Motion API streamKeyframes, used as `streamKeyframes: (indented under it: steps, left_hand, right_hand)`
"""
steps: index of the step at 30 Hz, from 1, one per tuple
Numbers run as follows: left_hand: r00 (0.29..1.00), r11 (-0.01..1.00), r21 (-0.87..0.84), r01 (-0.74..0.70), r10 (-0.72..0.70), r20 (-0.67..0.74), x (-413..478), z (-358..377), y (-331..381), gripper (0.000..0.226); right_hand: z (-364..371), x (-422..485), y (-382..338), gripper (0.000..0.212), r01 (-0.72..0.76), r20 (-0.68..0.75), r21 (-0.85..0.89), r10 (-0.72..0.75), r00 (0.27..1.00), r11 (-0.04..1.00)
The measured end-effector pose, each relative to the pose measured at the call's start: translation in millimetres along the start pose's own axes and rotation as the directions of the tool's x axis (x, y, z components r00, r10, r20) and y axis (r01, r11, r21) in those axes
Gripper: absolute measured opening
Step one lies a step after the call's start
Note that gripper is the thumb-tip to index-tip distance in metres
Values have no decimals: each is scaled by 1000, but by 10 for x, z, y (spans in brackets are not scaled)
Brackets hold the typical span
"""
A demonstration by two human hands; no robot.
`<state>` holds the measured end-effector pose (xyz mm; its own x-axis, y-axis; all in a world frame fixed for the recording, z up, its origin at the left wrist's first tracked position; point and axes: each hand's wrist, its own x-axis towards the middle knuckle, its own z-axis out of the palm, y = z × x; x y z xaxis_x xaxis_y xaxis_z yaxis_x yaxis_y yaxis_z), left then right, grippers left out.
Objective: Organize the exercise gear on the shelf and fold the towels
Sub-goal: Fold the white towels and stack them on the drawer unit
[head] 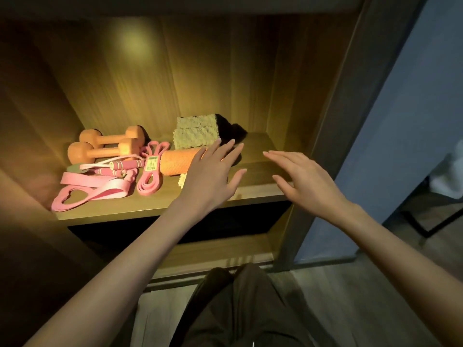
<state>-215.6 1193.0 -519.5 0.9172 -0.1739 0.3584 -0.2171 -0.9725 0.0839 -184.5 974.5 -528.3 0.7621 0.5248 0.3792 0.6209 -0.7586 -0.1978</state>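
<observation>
The shelf (155, 206) runs across the middle of the frame, its front edge sloping from lower left to centre right. The gear fills its left half; bare board lies at centre right, between the two hands and up to the cabinet's side wall (288, 96).

The left hand (210, 176) hangs at mid-frame with fingers straight and spread, its grip released, holding nothing. It overlaps the right end of the orange foam roller (178, 161); whether it touches cannot be told. The right hand (305, 181) hovers over the bare board, likewise released.

Behind the roller lie the folded towels (196, 131). At centre left are two orange dumbbells (105, 149), a pink jump rope (120, 165) and pink resistance bands (147, 179).
</observation>
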Motion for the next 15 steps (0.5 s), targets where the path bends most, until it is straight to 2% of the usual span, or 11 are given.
streamKeyframes:
  steps: [7, 10, 15]
  left_hand:
    - [986, 994, -90, -58, 71, 150, 638, 248, 339, 54]
    - [975, 993, -105, -52, 73, 208, 873, 130, 500, 52]
    - [934, 978, -134, -157, 192, 302, 1160, -301, 852, 54]
  right_hand:
    - [-156, 56, 430, 51, -167, 84, 37, 164, 983, 985]
    - [-461, 38, 502, 51, -252, 130, 36, 245, 961, 967]
    - [-1147, -17, 529, 49, -388, 185, -53, 391, 902, 920]
